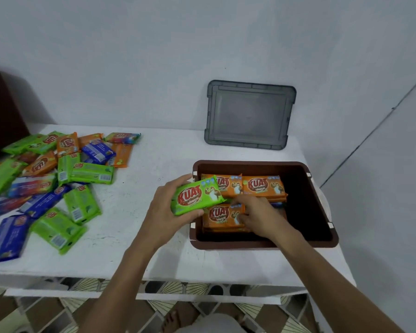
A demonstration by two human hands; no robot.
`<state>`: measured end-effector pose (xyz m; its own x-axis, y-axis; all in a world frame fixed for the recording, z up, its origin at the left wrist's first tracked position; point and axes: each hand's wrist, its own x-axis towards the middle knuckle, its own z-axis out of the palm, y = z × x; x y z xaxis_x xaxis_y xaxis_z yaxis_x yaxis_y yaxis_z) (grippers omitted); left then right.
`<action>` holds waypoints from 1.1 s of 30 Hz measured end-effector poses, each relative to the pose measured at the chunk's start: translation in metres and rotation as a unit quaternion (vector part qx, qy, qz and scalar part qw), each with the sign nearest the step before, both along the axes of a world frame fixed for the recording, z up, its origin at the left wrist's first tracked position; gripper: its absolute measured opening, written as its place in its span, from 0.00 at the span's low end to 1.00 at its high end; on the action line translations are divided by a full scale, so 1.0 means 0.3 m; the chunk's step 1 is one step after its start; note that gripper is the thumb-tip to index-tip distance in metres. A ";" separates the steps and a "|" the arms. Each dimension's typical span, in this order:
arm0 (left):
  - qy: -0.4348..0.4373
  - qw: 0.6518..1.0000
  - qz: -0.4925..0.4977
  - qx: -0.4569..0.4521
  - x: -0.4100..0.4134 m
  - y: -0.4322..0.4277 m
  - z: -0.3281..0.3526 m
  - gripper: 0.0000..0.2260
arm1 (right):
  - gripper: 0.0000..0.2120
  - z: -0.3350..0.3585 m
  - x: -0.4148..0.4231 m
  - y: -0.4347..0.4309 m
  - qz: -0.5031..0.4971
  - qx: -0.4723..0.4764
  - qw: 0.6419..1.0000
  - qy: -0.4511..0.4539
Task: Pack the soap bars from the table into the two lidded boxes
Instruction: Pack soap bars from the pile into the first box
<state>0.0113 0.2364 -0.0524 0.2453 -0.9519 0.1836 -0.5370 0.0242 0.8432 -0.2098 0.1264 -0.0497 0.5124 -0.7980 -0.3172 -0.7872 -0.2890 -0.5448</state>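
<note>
Loose green, orange and blue wrapped soap bars (pixel 53 179) lie at left on the white table (pixel 154 159). My left hand (pixel 168 212) grips a green wrapped bar (pixel 197 197) over the rim of the brown plastic box (pixel 250 162). My right hand (pixel 257 215) rests on the orange bars (pixel 262 186) inside; I cannot tell whether it grips one. Packing is under way. Next, I judge, the green bar needs a flat free slot.

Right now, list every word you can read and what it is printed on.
"KUAT": green wrapped soap bar in the left hand.
"KUAT": three orange wrapped soap bars in the brown plastic box.
Smaller print, and wrappers in the loose pile: too blurred to read.
</note>
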 end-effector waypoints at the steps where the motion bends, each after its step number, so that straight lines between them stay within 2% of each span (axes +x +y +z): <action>1: 0.000 1.000 0.001 -0.001 -0.001 0.000 0.001 0.34 | 0.14 0.006 0.004 0.003 0.016 -0.025 0.999 0.020; 5: -0.019 1.000 -0.009 -0.011 -0.011 -0.002 0.019 0.34 | 0.07 0.058 0.004 0.032 0.055 -0.145 0.985 0.077; 6: -0.027 0.999 -0.013 -0.014 -0.015 -0.003 0.025 0.33 | 0.07 0.068 -0.002 0.037 0.053 -0.168 0.982 0.063; 8: -0.037 0.999 -0.023 -0.020 -0.028 -0.005 0.038 0.33 | 0.07 0.098 -0.009 0.050 0.011 -0.163 0.986 -0.041; 10: -0.042 0.998 -0.038 -0.024 -0.043 -0.013 0.056 0.34 | 0.09 0.141 -0.010 0.067 -0.052 -0.060 0.976 -0.202; 12: -0.047 0.997 -0.056 -0.025 -0.064 -0.027 0.076 0.33 | 0.15 0.177 -0.014 0.081 -0.071 0.125 0.931 -0.336; 14: -0.060 0.995 -0.077 -0.028 -0.090 -0.040 0.093 0.33 | 0.18 0.192 -0.033 0.082 -0.057 0.200 0.900 -0.384; 16: -0.072 0.992 -0.097 -0.027 -0.110 -0.054 0.105 0.34 | 0.14 0.190 -0.068 0.071 -0.063 0.205 0.888 -0.407; 19: -0.086 0.992 -0.096 -0.001 -0.105 -0.069 0.098 0.32 | 0.11 0.179 -0.152 0.045 -0.093 0.177 0.896 -0.397; 23: -0.137 0.990 -0.044 -0.005 -0.071 -0.065 0.032 0.24 | 0.10 0.185 -0.273 0.006 -0.147 0.167 0.914 -0.339; 30: -0.123 0.992 -0.020 -0.011 -0.069 -0.061 -0.021 0.18 | 0.10 0.096 -0.286 -0.031 -0.191 0.168 0.947 -0.197; 33: -0.115 0.993 -0.015 -0.016 -0.072 -0.063 -0.029 0.14 | 0.11 0.064 -0.260 -0.050 -0.174 0.120 0.972 -0.104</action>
